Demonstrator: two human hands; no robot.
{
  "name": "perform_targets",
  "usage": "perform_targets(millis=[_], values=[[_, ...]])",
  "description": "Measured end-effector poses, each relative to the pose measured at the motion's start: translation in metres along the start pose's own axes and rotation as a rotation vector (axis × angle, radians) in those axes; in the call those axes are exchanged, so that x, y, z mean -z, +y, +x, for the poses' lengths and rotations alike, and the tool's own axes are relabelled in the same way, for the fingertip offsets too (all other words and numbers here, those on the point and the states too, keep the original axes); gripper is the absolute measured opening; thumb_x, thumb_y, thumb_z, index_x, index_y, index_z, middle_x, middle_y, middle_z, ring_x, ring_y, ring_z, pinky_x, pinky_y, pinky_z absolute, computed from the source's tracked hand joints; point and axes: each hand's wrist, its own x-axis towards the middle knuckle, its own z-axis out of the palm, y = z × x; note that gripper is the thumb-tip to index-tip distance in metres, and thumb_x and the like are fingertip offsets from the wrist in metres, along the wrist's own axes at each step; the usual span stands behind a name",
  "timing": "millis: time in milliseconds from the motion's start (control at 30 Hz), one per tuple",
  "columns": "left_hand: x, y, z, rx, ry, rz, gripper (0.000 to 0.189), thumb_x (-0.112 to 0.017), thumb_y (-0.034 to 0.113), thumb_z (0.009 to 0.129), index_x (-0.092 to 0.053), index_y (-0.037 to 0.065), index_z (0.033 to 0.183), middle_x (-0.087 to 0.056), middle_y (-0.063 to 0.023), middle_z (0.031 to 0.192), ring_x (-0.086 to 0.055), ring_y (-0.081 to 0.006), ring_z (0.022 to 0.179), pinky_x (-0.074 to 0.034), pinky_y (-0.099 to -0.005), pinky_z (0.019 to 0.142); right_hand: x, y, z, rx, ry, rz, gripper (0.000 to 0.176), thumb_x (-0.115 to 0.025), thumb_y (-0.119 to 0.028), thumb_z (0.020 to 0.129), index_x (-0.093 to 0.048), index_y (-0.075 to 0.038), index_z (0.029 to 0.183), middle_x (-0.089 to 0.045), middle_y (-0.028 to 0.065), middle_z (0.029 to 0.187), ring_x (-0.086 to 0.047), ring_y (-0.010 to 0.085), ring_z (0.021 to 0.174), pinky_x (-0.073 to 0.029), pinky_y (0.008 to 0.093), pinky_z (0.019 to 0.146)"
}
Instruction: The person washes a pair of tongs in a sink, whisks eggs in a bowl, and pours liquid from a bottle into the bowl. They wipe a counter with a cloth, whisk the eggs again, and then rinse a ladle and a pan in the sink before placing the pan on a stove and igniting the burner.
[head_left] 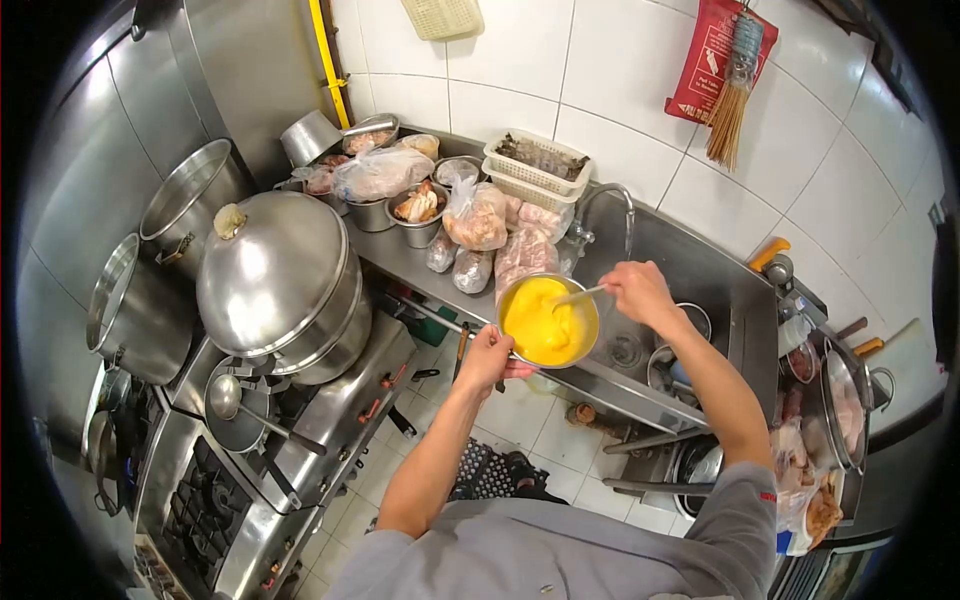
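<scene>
A round metal bowl [592, 318] is in front of me, partly filled with a thick yellow liquid [541, 322] that looks like beaten egg. My left hand [487, 360] is closed on the bowl's near left edge, thumb on top and fingers beneath. In my right hand [642, 292], the fingers pinch the end of a slim, light-coloured stirring utensil [580, 295]. Its far end dips into the yellow liquid, which hides its shape. Bagged pale meat [524, 262] lies on the steel counter just behind the bowl.
A sink [655, 262] with a curved tap [622, 195] is beyond my right hand. On the left, a large domed pot [275, 270] and a ladle [228, 396] rest on the stove [225, 495]. Filled metal containers [418, 232] and a plastic basket [538, 182] crowd the counter.
</scene>
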Motion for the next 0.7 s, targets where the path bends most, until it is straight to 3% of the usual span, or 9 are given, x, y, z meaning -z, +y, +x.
perform_targets(millis=[33, 133, 167, 267, 300, 400, 467, 533, 700], values=[[-0.009, 0.000, 0.004, -0.041, 0.011, -0.024, 0.011, -0.041, 0.008, 0.094, -0.031, 0.004, 0.094, -0.062, -0.0268, 0.085, -0.069, -0.0350, 0.068, -0.061, -0.0356, 0.053, -0.005, 0.009, 0.005, 0.166, -0.066, 0.100, 0.014, -0.065, -0.015, 0.078, -0.073, -0.012, 0.090, -0.068, 0.0113, 0.085, -0.064, 0.0310, 0.084, -0.051, 0.0412, 0.075], [-0.028, -0.002, 0.014, 0.001, 0.058, 0.011, 0.009, -0.043, 0.008, 0.095, -0.036, 0.003, 0.097, -0.062, -0.0243, 0.091, -0.070, -0.0330, 0.071, -0.062, -0.0348, 0.060, -0.009, 0.034, 0.021, 0.115, -0.117, 0.334, 0.015, -0.065, -0.015, 0.078, -0.073, -0.011, 0.090, -0.068, 0.0120, 0.086, -0.064, 0.0319, 0.081, -0.051, 0.0412, 0.073], [-0.032, -0.004, 0.017, -0.021, 0.035, -0.001, 0.010, -0.044, 0.009, 0.096, -0.037, 0.002, 0.097, -0.062, -0.0243, 0.093, -0.070, -0.0333, 0.071, -0.062, -0.0354, 0.061, -0.001, 0.039, 0.027, 0.101, 0.006, 0.181, 0.015, -0.066, -0.016, 0.078, -0.073, -0.011, 0.091, -0.067, 0.0132, 0.087, -0.064, 0.0322, 0.083, -0.051, 0.0406, 0.075], [-0.044, -0.008, 0.027, -0.034, 0.064, -0.035, 0.011, -0.044, 0.010, 0.096, -0.038, 0.001, 0.098, -0.061, -0.0238, 0.095, -0.069, -0.0338, 0.072, -0.062, -0.0363, 0.062, 0.003, 0.043, 0.029, 0.244, -0.303, 0.181, 0.014, -0.065, -0.015, 0.077, -0.073, -0.011, 0.089, -0.068, 0.0131, 0.087, -0.064, 0.0319, 0.083, -0.051, 0.0408, 0.074], [-0.047, -0.011, 0.031, -0.018, 0.068, -0.026, 0.012, -0.044, 0.010, 0.096, -0.038, 0.001, 0.100, -0.061, -0.0230, 0.096, -0.069, -0.0342, 0.072, -0.062, -0.0376, 0.063, 0.000, 0.055, 0.034, 0.305, -0.272, 0.289, 0.015, -0.064, -0.016, 0.078, -0.073, -0.012, 0.089, -0.068, 0.0118, 0.087, -0.064, 0.0315, 0.084, -0.050, 0.0413, 0.075], [-0.062, -0.017, 0.037, -0.017, 0.088, -0.050, 0.011, -0.044, 0.010, 0.096, -0.038, 0.002, 0.100, -0.061, -0.0230, 0.095, -0.069, -0.0343, 0.072, -0.062, -0.0382, 0.062, 0.024, 0.057, 0.034, 0.127, -0.154, -0.085, 0.014, -0.064, -0.016, 0.078, -0.074, -0.013, 0.088, -0.069, 0.0107, 0.088, -0.065, 0.0303, 0.085, -0.050, 0.0424, 0.075], [-0.063, -0.020, 0.044, -0.035, 0.082, -0.057, 0.010, -0.043, 0.008, 0.095, -0.033, 0.006, 0.096, -0.061, -0.0255, 0.091, -0.069, -0.0368, 0.071, -0.062, -0.0378, 0.059, 0.011, 0.064, 0.026, 0.305, -0.323, 0.146, 0.014, -0.064, -0.016, 0.078, -0.074, -0.017, 0.088, -0.067, 0.0068, 0.085, -0.063, 0.0263, 0.086, -0.044, 0.0397, 0.075], [-0.066, -0.028, 0.045, -0.030, 0.082, -0.077, 0.012, -0.042, 0.007, 0.094, -0.031, 0.007, 0.093, -0.061, -0.0272, 0.090, -0.069, -0.0382, 0.070, -0.062, -0.0375, 0.058, 0.030, 0.075, 0.021, 0.296, -0.287, 0.080, 0.016, -0.065, -0.016, 0.079, -0.074, -0.016, 0.093, -0.065, 0.0055, 0.088, -0.061, 0.0252, 0.091, -0.042, 0.0380, 0.077], [-0.080, -0.020, 0.044, -0.035, 0.101, -0.098, 0.010, -0.042, 0.007, 0.095, -0.032, 0.007, 0.094, -0.062, -0.0283, 0.092, -0.069, -0.0379, 0.071, -0.062, -0.0363, 0.057, 0.110, 0.080, -0.011, 0.324, 0.104, -0.039, 0.023, -0.067, -0.009, 0.078, -0.071, -0.010, 0.100, -0.063, 0.0069, 0.090, -0.058, 0.0288, 0.084, -0.045, 0.0381, 0.072]])
